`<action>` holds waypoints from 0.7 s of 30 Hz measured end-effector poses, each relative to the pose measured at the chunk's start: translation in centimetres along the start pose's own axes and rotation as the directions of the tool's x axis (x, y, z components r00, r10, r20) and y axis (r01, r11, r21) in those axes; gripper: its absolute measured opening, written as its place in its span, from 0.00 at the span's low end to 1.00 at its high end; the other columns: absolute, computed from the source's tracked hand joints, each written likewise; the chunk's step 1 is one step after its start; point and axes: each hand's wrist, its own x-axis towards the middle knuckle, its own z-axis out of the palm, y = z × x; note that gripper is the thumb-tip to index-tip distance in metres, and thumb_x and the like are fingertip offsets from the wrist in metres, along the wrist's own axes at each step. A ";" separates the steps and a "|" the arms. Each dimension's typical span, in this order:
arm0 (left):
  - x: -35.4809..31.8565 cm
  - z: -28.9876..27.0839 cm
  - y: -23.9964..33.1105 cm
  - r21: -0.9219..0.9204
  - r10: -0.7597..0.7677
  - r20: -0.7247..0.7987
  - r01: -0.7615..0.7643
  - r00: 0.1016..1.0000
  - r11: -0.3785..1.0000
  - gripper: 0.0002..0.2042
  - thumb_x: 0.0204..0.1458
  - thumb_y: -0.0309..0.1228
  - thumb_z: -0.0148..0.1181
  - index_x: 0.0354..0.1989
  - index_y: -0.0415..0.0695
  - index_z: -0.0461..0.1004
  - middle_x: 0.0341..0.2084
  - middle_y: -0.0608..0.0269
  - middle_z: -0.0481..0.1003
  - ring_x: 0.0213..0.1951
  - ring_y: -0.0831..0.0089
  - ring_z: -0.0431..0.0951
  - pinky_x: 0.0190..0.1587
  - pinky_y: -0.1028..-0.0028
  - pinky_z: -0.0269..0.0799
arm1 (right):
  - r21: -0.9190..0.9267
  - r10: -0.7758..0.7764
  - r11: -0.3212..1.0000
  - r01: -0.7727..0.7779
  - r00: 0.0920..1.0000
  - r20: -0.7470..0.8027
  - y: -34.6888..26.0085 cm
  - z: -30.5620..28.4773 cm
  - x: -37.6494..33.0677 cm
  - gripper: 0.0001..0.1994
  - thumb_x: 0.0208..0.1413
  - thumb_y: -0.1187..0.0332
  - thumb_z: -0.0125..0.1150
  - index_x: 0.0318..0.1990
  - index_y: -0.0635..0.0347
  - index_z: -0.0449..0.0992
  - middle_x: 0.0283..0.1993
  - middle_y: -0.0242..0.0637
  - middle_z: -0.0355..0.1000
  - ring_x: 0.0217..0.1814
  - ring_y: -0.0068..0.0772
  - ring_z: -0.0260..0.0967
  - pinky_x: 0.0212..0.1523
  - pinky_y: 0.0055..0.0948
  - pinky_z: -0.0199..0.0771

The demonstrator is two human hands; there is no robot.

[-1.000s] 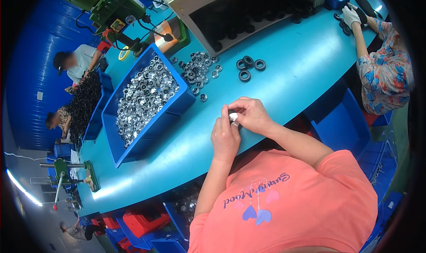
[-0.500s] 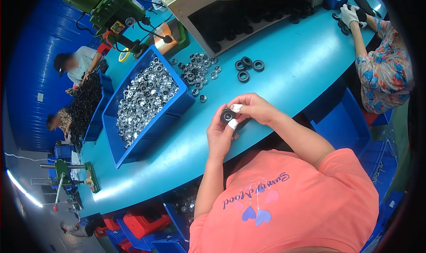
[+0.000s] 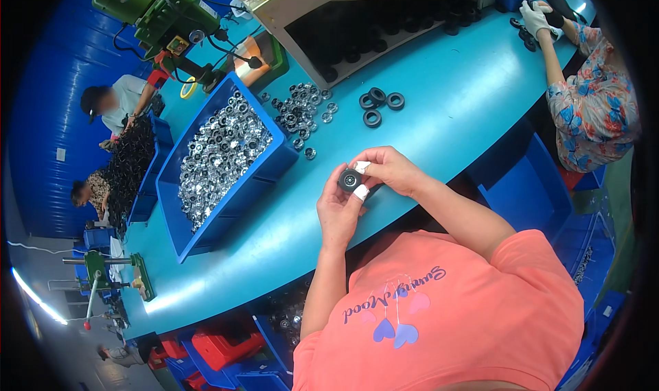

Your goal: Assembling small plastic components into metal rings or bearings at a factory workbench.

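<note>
Between my two hands, just over the near edge of the table, is a small black toy wheel [image 3: 350,180] with a silvery hub in its middle. My left hand [image 3: 336,209] grips it from the left and below. From the right, the fingers of my right hand [image 3: 388,169] close on its rim. White wrapping covers a fingertip or thumb of each hand. Farther up lie several loose black tyres [image 3: 373,119]. Shiny clear and black hubs [image 3: 300,110] are scattered left of those tyres. A blue bin [image 3: 230,230] full of similar hubs stands to my left.
The turquoise table [image 3: 439,110] curves across the view. At the back are a green drill press [image 3: 168,27] and a pale open-fronted box [image 3: 288,20] with black tyres inside. A co-worker in a flowered shirt [image 3: 594,110] works at the right; others sit far left by a bin of black parts [image 3: 130,161].
The wheel has turned so its hub face shows more fully towards me. My hands stay around it in nearly the same place, and the whole view has shifted slightly.
</note>
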 end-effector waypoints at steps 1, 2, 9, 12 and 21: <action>0.0 0.0 -0.1 -0.007 -0.001 0.000 0.001 1.000 1.000 0.30 0.58 0.22 0.67 0.69 0.37 0.65 0.45 0.60 0.80 0.40 0.76 0.82 0.26 0.80 0.76 | -0.006 -0.003 1.000 0.003 1.000 -0.003 0.0 0.0 -0.1 0.13 0.65 0.66 0.63 0.50 0.65 0.81 0.42 0.35 0.80 0.41 0.23 0.78 0.42 0.26 0.83; 0.1 0.0 -0.2 -0.013 -0.001 -0.001 0.001 1.000 1.000 0.30 0.58 0.22 0.67 0.69 0.37 0.65 0.45 0.60 0.80 0.39 0.77 0.82 0.26 0.80 0.76 | -0.005 -0.004 1.000 0.004 1.000 -0.004 0.0 0.0 -0.1 0.12 0.66 0.66 0.63 0.50 0.65 0.81 0.42 0.35 0.80 0.41 0.23 0.78 0.42 0.26 0.83; 0.3 0.1 -0.2 -0.021 0.000 0.003 0.000 1.000 1.000 0.30 0.58 0.22 0.67 0.69 0.36 0.65 0.44 0.60 0.80 0.37 0.78 0.81 0.25 0.81 0.75 | 0.015 -0.035 0.999 0.035 0.999 0.006 0.4 -0.2 -0.2 0.11 0.67 0.68 0.60 0.50 0.65 0.81 0.41 0.34 0.79 0.40 0.22 0.77 0.42 0.25 0.83; 0.2 0.4 0.1 -0.036 -0.007 -0.011 0.007 1.000 0.999 0.30 0.58 0.22 0.67 0.70 0.37 0.65 0.43 0.61 0.80 0.36 0.79 0.81 0.25 0.81 0.74 | 0.019 -0.042 0.999 0.042 0.999 0.018 0.3 -0.2 -0.3 0.11 0.67 0.69 0.59 0.50 0.65 0.81 0.42 0.34 0.79 0.40 0.22 0.77 0.42 0.24 0.83; 0.5 -0.9 -0.1 -0.643 -0.211 0.219 0.303 0.953 0.703 0.34 0.70 0.61 0.38 0.61 0.40 0.71 0.24 0.68 0.67 0.24 0.76 0.65 0.23 0.76 0.64 | -0.036 -0.129 0.991 0.129 0.992 0.008 -0.3 0.1 -0.9 0.14 0.65 0.69 0.63 0.56 0.62 0.79 0.43 0.31 0.76 0.45 0.22 0.74 0.50 0.27 0.81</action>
